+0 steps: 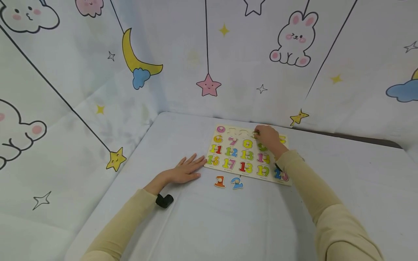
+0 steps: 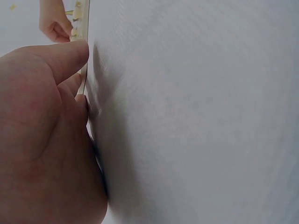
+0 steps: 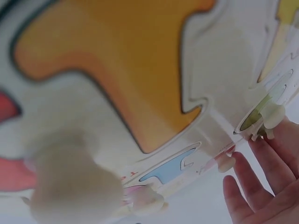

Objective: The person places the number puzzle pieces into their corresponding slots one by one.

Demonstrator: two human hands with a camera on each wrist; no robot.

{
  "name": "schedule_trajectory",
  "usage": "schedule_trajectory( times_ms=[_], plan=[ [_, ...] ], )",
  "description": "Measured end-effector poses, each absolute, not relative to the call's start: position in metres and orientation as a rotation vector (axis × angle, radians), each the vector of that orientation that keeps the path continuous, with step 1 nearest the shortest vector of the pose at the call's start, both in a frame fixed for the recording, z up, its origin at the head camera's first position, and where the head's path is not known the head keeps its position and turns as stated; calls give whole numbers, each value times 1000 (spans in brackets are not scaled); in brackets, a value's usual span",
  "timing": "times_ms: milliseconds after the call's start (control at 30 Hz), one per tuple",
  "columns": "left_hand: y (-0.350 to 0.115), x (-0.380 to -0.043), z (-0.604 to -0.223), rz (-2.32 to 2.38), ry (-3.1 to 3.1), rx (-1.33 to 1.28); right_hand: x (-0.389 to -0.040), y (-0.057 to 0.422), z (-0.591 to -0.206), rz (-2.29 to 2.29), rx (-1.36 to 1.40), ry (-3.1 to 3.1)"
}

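A wooden number puzzle board (image 1: 235,171) with knobbed number pieces lies on the white table. My right hand (image 1: 269,138) reaches over its far row, fingertips pinching a small greenish number piece (image 1: 255,135) that they mostly cover. The right wrist view shows the fingers (image 3: 266,163) close by a green piece's knob (image 3: 273,115). Palm down on the table, my left hand (image 1: 185,170) spreads its fingers, with fingertips at the board's left edge. In front of the board lie an orange number 1 (image 1: 220,182) and a blue number 2 (image 1: 237,183).
Two vacant outlines show in the far row, right of the pink 0 piece (image 1: 221,129). Numbered pieces fill the nearer rows; my right forearm covers part of the right side. Behind the table hangs a white cloth (image 1: 183,47) with cartoon prints.
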State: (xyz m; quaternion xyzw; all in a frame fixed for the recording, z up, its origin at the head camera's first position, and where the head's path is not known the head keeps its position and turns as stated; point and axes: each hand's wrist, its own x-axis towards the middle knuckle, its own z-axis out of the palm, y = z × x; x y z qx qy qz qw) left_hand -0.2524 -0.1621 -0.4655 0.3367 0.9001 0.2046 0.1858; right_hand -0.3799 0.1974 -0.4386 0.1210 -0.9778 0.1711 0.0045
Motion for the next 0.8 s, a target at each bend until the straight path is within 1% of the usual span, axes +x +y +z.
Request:
schedule_trajectory(
  times_ms=[433, 600, 800],
  plan=[
    [-162, -252, -465, 572, 2532, 943, -374, 193, -441, 452, 381, -3087],
    [-162, -252, -465, 579, 2529, 938, -373, 188, -439, 239, 384, -3141],
    [-162, -253, -466, 578, 2531, 929, -374, 182, -440, -94, 451, -3145]
  ],
)
